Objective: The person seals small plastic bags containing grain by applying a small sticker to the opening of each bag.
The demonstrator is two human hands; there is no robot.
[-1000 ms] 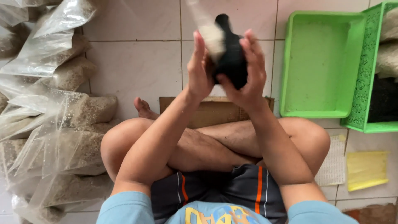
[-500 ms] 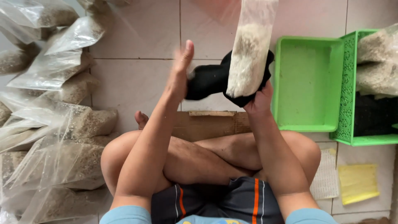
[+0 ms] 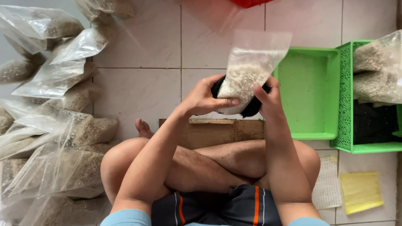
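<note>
Fingers [image 3: 224, 101] of my left hand [image 3: 205, 98] and right hand [image 3: 268, 100] clamp a clear grain bag [image 3: 247, 71] with black cloth [image 3: 253, 106] upright above the floor [image 3: 138, 92], mouth up so nothing spills.

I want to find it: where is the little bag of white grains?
In the head view, the clear bag of white grains is up in both hands, left hand and right hand, beside the green tray.

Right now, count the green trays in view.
2. A solid shallow tray lies on the floor right of the hands; a lattice-walled tray holding filled bags touches its right side, partly cut off.
</note>
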